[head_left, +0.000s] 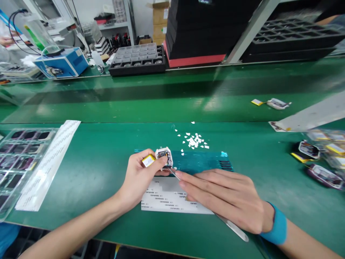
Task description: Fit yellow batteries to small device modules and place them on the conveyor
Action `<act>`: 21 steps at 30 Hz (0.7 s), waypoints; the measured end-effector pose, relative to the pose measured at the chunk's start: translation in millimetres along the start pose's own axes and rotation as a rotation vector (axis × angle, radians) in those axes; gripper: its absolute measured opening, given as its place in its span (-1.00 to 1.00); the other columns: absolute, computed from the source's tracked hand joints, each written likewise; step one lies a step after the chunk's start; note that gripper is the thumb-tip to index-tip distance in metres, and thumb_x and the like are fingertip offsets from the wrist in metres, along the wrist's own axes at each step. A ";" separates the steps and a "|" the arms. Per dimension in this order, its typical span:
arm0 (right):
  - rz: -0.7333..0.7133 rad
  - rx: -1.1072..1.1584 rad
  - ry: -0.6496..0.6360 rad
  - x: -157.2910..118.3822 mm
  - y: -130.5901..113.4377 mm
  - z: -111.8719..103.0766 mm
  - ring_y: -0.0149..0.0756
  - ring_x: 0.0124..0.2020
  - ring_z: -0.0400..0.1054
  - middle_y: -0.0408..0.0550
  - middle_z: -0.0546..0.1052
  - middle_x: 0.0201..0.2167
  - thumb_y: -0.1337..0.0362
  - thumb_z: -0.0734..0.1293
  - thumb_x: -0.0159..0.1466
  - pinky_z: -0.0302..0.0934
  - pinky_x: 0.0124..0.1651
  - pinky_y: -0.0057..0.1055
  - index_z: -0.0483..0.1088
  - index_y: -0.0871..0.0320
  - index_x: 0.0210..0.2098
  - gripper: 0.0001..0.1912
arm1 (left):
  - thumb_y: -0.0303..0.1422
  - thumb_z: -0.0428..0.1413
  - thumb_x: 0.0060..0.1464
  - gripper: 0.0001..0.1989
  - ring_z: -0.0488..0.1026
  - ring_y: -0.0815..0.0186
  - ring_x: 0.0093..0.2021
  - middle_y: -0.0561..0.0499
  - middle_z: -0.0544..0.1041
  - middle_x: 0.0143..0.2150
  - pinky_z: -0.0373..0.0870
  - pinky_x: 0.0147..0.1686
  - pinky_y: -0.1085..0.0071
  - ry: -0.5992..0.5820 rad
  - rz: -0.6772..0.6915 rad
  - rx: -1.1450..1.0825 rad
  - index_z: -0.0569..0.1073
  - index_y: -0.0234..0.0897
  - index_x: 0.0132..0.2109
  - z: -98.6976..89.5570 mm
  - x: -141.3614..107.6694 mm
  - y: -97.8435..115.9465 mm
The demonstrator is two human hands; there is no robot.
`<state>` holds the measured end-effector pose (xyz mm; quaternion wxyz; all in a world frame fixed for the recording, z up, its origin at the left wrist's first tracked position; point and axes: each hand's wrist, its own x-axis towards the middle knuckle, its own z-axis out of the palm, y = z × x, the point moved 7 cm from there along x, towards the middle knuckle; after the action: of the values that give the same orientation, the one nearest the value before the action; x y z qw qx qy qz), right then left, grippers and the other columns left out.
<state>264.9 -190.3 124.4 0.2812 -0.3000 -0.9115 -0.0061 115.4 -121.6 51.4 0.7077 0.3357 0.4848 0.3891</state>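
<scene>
Your right hand (229, 196) lies low over the bench (94, 158), a blue wristband (277, 226) behind it, fingers (188, 180) pressed together on thin tweezers (234, 228) whose tip reaches the small white device (163, 156). Under those fingers lies a white label sheet (164, 198). Your left hand (140, 176) has its fingers clamped on the device, a yellow cell (148, 160) at the thumb. Beyond the fingertips sit a teal strip (205, 162) and white scraps (194, 141); left, a clear tray (18, 162).
</scene>
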 end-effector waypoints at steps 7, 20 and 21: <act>0.011 0.026 -0.016 0.7 2.1 3.1 -0.33 -0.17 0.53 0.02 0.60 -0.01 0.40 0.30 0.42 0.46 -0.25 -0.40 0.44 0.21 0.04 -0.78 | -0.29 0.33 -0.06 -0.74 0.46 0.45 -0.50 0.11 0.45 -0.51 0.59 -0.35 0.45 0.007 0.025 0.050 0.45 -0.32 -0.50 -1.8 -1.8 -2.1; 0.088 0.047 0.018 1.0 4.2 5.3 -0.35 -0.20 0.53 0.05 0.58 0.02 0.43 0.26 0.43 0.48 -0.20 -0.38 0.38 0.25 0.10 -0.74 | -0.38 0.30 -0.04 -0.81 0.57 0.36 -0.54 0.07 0.61 -0.44 0.63 -0.47 0.46 0.112 0.160 0.142 0.52 -0.29 -0.23 -2.3 -2.4 10.5; 0.101 0.069 0.027 1.9 4.0 3.7 -0.35 -0.21 0.53 0.06 0.58 0.03 0.43 0.26 0.43 0.48 -0.20 -0.39 0.37 0.25 0.11 -0.73 | -0.38 0.30 -0.04 -0.79 0.57 0.36 -0.54 0.07 0.61 -0.44 0.63 -0.48 0.47 0.119 0.176 0.148 0.52 -0.29 -0.21 -3.0 -2.7 12.5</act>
<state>263.9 -185.3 121.6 0.3035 -0.3358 -0.8910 0.0355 109.1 -117.7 62.3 0.6141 0.4047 0.5219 0.4321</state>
